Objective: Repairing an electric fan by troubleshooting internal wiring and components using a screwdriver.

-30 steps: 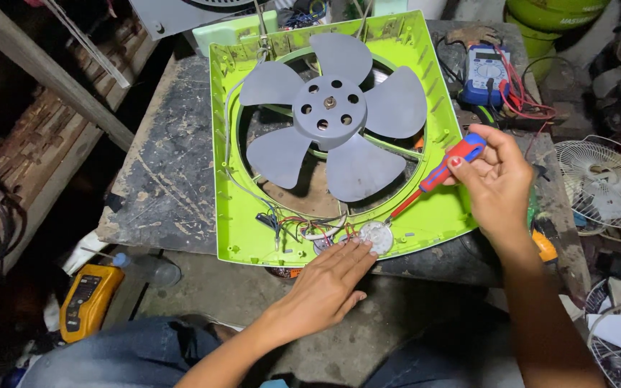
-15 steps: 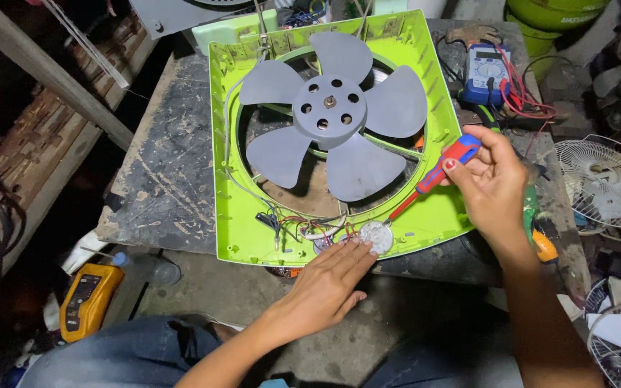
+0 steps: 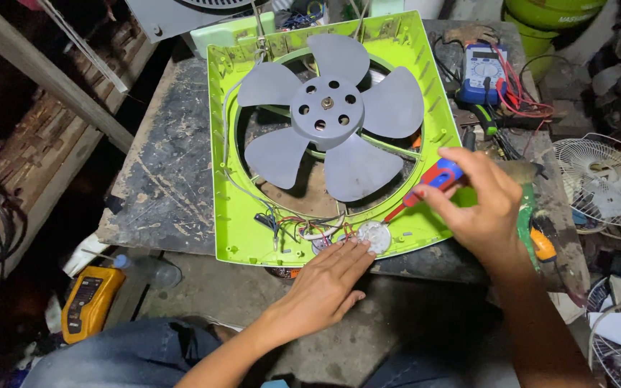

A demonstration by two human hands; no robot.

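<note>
Your right hand (image 3: pixel 479 208), right of centre in the frame, is closed around the red and blue handle of a screwdriver (image 3: pixel 425 188). The tool's long axis slants from the handle at the upper right down to the tip at the lower left, and the tip sits on the lower rim of the green fan frame (image 3: pixel 226 179), just up and right of a round grey part (image 3: pixel 375 236). Your left hand (image 3: pixel 325 284) lies open and flat at the lower centre, its fingertips (image 3: pixel 357 251) touching the frame's bottom edge just left of that round part and beside a small knot of coloured wires (image 3: pixel 296 228).

The frame lies flat on the dark, scuffed counter (image 3: pixel 163 187), with the grey blades (image 3: pixel 332 111) filling its round opening in the upper middle. Of the two, your left hand is the one nearer the round part; your right holds the tool over it.

The frame's lower edge runs close to the counter's near edge, so little surface is left below it. To the right, a meter with red leads (image 3: pixel 484 70) and a small white fan guard (image 3: pixel 601 179) crowd the space. The left of the counter is bare. A yellow device (image 3: pixel 91 302) lies below at the lower left.
</note>
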